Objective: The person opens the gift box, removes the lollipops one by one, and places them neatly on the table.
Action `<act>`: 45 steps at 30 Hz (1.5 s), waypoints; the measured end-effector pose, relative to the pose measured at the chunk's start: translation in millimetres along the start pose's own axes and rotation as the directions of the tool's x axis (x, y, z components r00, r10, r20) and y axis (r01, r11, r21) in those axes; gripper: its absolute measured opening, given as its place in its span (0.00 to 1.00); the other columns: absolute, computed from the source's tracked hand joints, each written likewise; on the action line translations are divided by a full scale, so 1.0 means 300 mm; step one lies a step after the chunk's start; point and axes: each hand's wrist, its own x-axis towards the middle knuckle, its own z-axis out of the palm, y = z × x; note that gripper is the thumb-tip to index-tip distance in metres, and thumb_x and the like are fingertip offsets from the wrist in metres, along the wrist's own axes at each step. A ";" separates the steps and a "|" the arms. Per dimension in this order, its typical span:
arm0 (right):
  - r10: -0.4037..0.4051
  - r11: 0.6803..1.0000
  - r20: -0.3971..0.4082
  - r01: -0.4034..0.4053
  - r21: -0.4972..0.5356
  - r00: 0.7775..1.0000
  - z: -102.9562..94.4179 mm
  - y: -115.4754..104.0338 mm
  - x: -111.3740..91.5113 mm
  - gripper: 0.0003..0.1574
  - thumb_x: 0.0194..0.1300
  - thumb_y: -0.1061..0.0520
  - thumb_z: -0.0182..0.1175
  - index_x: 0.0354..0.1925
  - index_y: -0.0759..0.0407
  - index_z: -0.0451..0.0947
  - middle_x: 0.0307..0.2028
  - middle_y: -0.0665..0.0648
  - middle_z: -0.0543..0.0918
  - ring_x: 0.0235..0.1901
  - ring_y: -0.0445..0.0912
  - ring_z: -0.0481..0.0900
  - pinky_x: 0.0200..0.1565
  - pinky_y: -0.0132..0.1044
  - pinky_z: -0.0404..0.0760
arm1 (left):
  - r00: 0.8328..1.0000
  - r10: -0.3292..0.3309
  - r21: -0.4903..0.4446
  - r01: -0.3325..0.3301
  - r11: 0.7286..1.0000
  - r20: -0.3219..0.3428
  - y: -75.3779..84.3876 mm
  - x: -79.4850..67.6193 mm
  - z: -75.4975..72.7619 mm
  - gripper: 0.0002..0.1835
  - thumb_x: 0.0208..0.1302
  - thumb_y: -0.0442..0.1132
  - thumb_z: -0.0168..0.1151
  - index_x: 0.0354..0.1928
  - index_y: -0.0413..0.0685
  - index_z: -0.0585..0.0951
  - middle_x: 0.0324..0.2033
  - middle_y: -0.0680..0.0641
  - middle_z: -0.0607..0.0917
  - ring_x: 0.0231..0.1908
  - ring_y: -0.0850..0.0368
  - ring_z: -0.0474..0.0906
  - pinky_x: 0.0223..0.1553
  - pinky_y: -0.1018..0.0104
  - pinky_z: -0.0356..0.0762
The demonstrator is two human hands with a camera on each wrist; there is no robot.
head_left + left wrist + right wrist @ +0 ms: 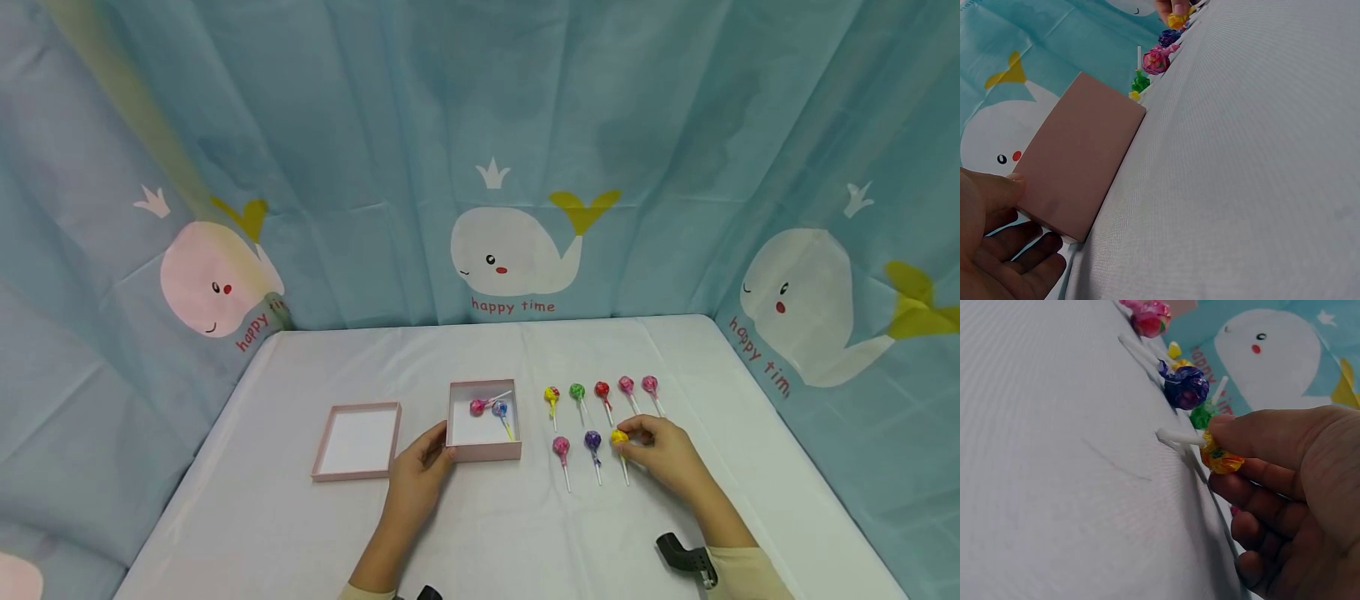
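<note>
A pink open box (487, 452) with a white inside stands mid-table, holding a pink lollipop (477, 407) and a blue lollipop (500, 408). My left hand (417, 477) touches its front left corner; in the left wrist view the thumb rests on the pink wall and the other fingers lie loosely spread beside it. On the right, my right hand (667, 452) pinches a yellow lollipop (1219, 456) by its wrapped head, between thumb and fingers. Its white stick points toward the front of the table. Just left of it lie a purple lollipop (592, 440) and another pink lollipop (561, 447).
Behind the right hand runs a back row of lollipops: yellow (552, 394), green (577, 391), red (602, 389) and two pink ones. A shallow pink lid (356, 442) lies left of the box. A blue whale-print curtain (375, 208) surrounds the white-covered table (525, 542).
</note>
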 end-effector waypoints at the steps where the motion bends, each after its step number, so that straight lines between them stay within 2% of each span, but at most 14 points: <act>1: -0.001 1.000 -0.004 0.001 -0.002 1.000 0.002 0.000 0.001 0.17 0.59 0.48 0.76 0.45 0.50 0.87 0.41 0.49 0.86 0.41 0.45 0.76 0.44 0.40 0.78 | 1.000 0.002 -0.003 -0.002 1.000 0.000 0.001 0.000 -0.001 0.29 0.67 0.38 0.69 0.69 0.43 0.76 0.65 0.43 0.80 0.68 0.48 0.75 0.66 0.64 0.75; 11: -0.037 0.999 -0.046 0.035 -0.031 0.998 0.025 0.012 0.007 0.15 0.59 0.51 0.76 0.45 0.51 0.87 0.42 0.50 0.87 0.43 0.46 0.78 0.47 0.45 0.81 | 1.000 0.005 -0.003 -0.005 1.000 -0.004 -0.005 0.002 -0.002 0.28 0.68 0.39 0.69 0.69 0.43 0.76 0.65 0.44 0.80 0.67 0.48 0.75 0.65 0.64 0.76; 20: -0.056 0.997 -0.047 0.054 -0.047 0.997 0.021 0.002 -0.004 0.16 0.60 0.53 0.76 0.46 0.53 0.87 0.42 0.51 0.87 0.44 0.48 0.79 0.48 0.47 0.82 | 1.000 -0.005 -0.013 0.005 1.000 0.003 -0.006 -0.001 -0.003 0.29 0.68 0.39 0.69 0.69 0.43 0.76 0.65 0.43 0.80 0.67 0.48 0.75 0.66 0.65 0.75; 28: -0.071 0.993 -0.078 0.063 -0.105 0.994 0.010 0.003 -0.007 0.19 0.62 0.49 0.74 0.50 0.53 0.86 0.45 0.52 0.87 0.44 0.49 0.79 0.48 0.48 0.82 | 1.000 -0.001 -0.007 0.001 1.000 0.012 0.006 -0.001 -0.005 0.29 0.68 0.39 0.69 0.69 0.42 0.75 0.66 0.43 0.79 0.68 0.49 0.74 0.66 0.66 0.75; 31: -0.102 0.989 -0.128 0.087 -0.119 0.987 -0.005 -0.005 -0.008 0.19 0.64 0.50 0.73 0.51 0.54 0.85 0.44 0.52 0.87 0.43 0.48 0.78 0.44 0.45 0.80 | 1.000 -0.002 -0.010 0.002 1.000 0.008 0.008 0.000 -0.004 0.29 0.68 0.40 0.69 0.69 0.43 0.76 0.66 0.43 0.79 0.68 0.49 0.74 0.65 0.65 0.75; 35: -0.158 0.984 -0.215 0.135 -0.117 0.964 -0.034 -0.028 -0.001 0.15 0.67 0.53 0.71 0.50 0.54 0.85 0.42 0.52 0.87 0.40 0.47 0.76 0.39 0.41 0.77 | 1.000 -0.001 -0.006 0.001 1.000 0.002 0.009 -0.001 -0.003 0.29 0.68 0.40 0.69 0.69 0.43 0.76 0.66 0.43 0.79 0.68 0.50 0.74 0.66 0.65 0.75; 38: -0.186 0.980 -0.253 0.162 -0.113 0.950 -0.051 -0.050 0.010 0.12 0.68 0.54 0.70 0.49 0.54 0.86 0.42 0.52 0.87 0.40 0.47 0.76 0.39 0.41 0.78 | 1.000 -0.001 0.001 0.001 1.000 -0.002 0.009 -0.003 -0.002 0.29 0.69 0.41 0.69 0.69 0.43 0.76 0.66 0.44 0.79 0.68 0.50 0.74 0.66 0.64 0.75; 45: -0.273 0.961 -0.239 0.251 -0.120 0.932 -0.065 -0.133 0.045 0.08 0.68 0.55 0.70 0.45 0.54 0.86 0.40 0.50 0.87 0.40 0.46 0.78 0.39 0.42 0.82 | 1.000 0.007 0.004 -0.007 1.000 0.005 0.006 0.003 -0.004 0.28 0.69 0.41 0.68 0.69 0.43 0.75 0.66 0.43 0.79 0.68 0.50 0.74 0.66 0.65 0.75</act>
